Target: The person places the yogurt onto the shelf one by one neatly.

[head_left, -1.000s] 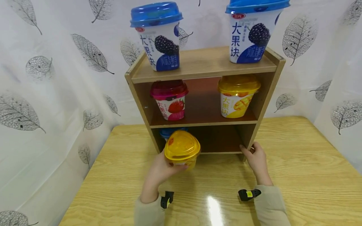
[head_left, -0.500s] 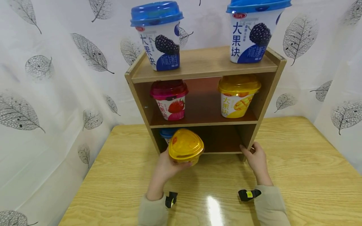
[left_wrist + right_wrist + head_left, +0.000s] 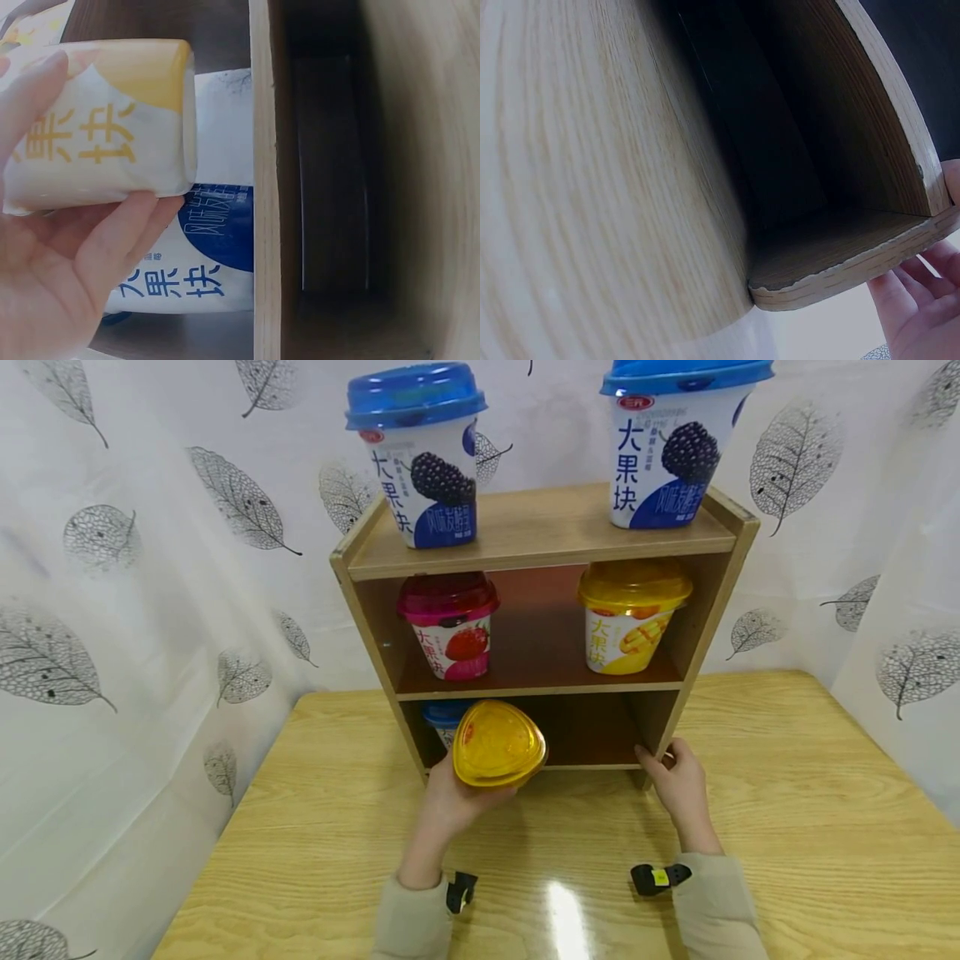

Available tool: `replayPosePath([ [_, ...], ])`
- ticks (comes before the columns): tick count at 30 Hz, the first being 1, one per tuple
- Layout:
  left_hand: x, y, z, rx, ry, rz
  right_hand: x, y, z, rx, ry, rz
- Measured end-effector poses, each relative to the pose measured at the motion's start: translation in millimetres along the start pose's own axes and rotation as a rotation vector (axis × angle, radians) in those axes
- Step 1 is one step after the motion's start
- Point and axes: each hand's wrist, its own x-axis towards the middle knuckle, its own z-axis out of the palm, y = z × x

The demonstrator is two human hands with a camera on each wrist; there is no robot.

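My left hand (image 3: 447, 802) grips a yogurt cup with a yellow lid (image 3: 498, 743) in front of the bottom level of a small wooden shelf (image 3: 540, 560). Its lid faces the head camera; in the left wrist view thumb and fingers wrap the cup's white and yellow wall (image 3: 135, 127). Partly covered by that cup, a blue-lidded yogurt cup (image 3: 441, 717) stands at the bottom level's left end. On the right, my right hand (image 3: 681, 785) holds the shelf's side panel (image 3: 840, 274) low down, thumb on the inner side and fingers outside.
Two blue-lidded blackberry cups, one left (image 3: 423, 468) and one right (image 3: 660, 460), stand on top. The middle level bears a pink-lidded strawberry cup (image 3: 453, 631) and a yellow-lidded mango cup (image 3: 630, 618). Beneath is a wood-grain table (image 3: 810, 827), with a leaf-print curtain (image 3: 172, 635) behind.
My left hand has carried the yellow-lidded cup slightly right and up, and its lid has turned more toward the head camera. The blue-lidded cup behind shows more. My right hand stays put.
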Motion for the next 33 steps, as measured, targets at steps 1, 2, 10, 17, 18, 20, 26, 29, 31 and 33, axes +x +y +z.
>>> replayPosePath([
  [1, 0.2, -0.5, 0.6, -0.001, 0.006, 0.002, 0.2, 0.0, 0.1, 0.003, -0.001, 0.003],
  [2, 0.4, -0.4, 1.1, -0.007, 0.011, 0.001, 0.4, -0.3, 0.2, 0.004, -0.002, 0.008],
  [10, 2.8, 0.4, 7.9, -0.067, 0.021, 0.019, 1.4, -2.0, -1.2, 0.017, 0.003, 0.018],
  [17, 2.4, -0.4, 17.6, -0.04, 0.007, 0.039, 0.6, -1.5, -1.3, 0.019, -0.004, 0.025],
  [18, 2.5, -0.5, 19.6, -0.043, 0.008, 0.041, 0.6, -2.0, -1.2, 0.021, -0.006, 0.027],
  [20, 3.8, -0.3, 25.2, -0.057, 0.003, 0.042, 0.8, -2.4, -1.7, 0.022, -0.003, 0.031],
  [26, 10.9, -1.5, 44.2, -0.096, -0.019, 0.055, 1.7, -2.2, -1.3, 0.008, -0.012, 0.039],
  [29, 15.0, -1.3, 53.0, -0.104, -0.024, 0.057, 1.9, -1.5, 0.4, 0.012, -0.009, 0.046],
  [31, 18.0, -0.9, 59.5, -0.096, -0.029, 0.07, 2.2, -0.8, 0.4, 0.013, -0.004, 0.048],
  [33, 21.6, -0.8, 66.9, -0.066, -0.028, 0.1, 2.3, 0.0, -0.7, 0.01, 0.0, 0.048],
])
